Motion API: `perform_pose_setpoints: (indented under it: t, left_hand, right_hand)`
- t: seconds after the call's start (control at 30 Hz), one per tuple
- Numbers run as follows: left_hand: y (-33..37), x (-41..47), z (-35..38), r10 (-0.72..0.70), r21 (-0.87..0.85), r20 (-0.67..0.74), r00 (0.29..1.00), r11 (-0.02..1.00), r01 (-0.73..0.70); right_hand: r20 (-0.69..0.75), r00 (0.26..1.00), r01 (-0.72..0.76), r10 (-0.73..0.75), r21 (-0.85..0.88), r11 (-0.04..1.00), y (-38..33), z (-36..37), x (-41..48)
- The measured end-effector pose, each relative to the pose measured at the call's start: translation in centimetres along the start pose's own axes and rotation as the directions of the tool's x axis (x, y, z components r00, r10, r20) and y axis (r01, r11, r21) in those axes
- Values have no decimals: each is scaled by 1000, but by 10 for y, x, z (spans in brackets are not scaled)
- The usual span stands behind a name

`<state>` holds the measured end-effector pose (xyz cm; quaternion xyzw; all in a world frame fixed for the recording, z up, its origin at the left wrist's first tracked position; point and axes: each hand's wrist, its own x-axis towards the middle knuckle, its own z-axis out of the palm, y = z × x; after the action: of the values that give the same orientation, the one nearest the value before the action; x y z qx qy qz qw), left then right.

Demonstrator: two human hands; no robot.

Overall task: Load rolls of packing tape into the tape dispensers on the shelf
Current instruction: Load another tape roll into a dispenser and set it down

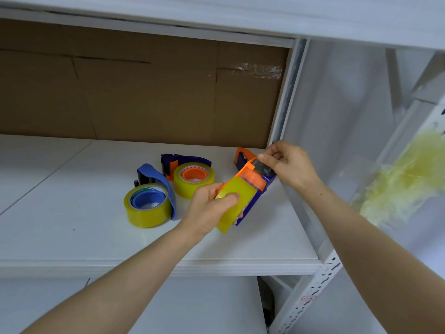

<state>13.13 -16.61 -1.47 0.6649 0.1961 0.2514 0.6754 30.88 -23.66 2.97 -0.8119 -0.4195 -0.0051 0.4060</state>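
**A:** Step in hand?

**B:** Threading, by my reading. The left hand (209, 208) grips the held roll (243, 206), thumb across its yellow band, fingers curled underneath. The roll sits in the held dispenser (251, 209), which is tilted at 3 o'clock of frame centre. Can't tell whether its low end touches the shelf (72, 213). The right hand (286, 162), at 1 o'clock of the roll, pinches the tape end (263, 166) between thumb and forefinger at the dispenser's front, its other fingers curled in.

**A:** Next move?

**B:** Probably drawing the tape end flat over the front roller to the blade, with no twist. The left hand must steady the roll. The adhesive may snag on fingertips.

**A:** Count.

**B:** Rolls: three, all yellowish-clear.
- Dispensers: three for certain.
- The blue dispenser (154, 174) lies at 9 o'clock of the held one, carrying the blue-cored roll (147, 213).
- The dark dispenser (187, 160) lies at 10 o'clock, carrying the orange-cored roll (190, 186).
- Both lie on the shelf, just beside each other, and look loaded.
- An orange-and-blue piece (242, 156) sits at 12 o'clock of the held roll. Can't tell if it is a fourth dispenser or part of the held one.
- No loose roll in view.
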Motion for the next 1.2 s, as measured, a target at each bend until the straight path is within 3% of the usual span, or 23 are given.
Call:
perform_pose_setpoints:
  t: [0.23, 0.47, 0.6, 0.9, 1.0, 1.07, 1.2]
  left_hand:
    - [0, 3, 3, 23, -60, -93, 995, 998, -29]
    - [2, 2, -2, -5, -68, -10, 1000, 998, 4]
    - [-1, 2, -2, 10, -42, -110, 994, 999, -15]
    - [-4, -1, -6, 40, -10, -229, 973, 999, -44]
    - [1, -3, -9, 90, 5, -246, 965, 996, -91]
    - [3, -3, -10, 140, 33, -268, 953, 990, -136]
    - [5, -6, -11, 197, 52, -264, 944, 980, -190]
  right_hand:
    - [-25, 998, -57, 57, 17, 998, 3, -5, 6]
    - [-49, 993, -106, 112, 99, 989, 5, -7, 10]
    - [-14, 987, -155, 158, 107, 982, 5, -5, 13]
    - [27, 944, -318, 329, 340, 885, -1, -6, 9]
    - [137, 892, -442, 431, 465, 767, -2, -3, 4]
    - [318, 821, -567, 474, 549, 614, 0, 4, -2]
    - [589, 703, -703, 397, 659, 268, 0, 20, -14]
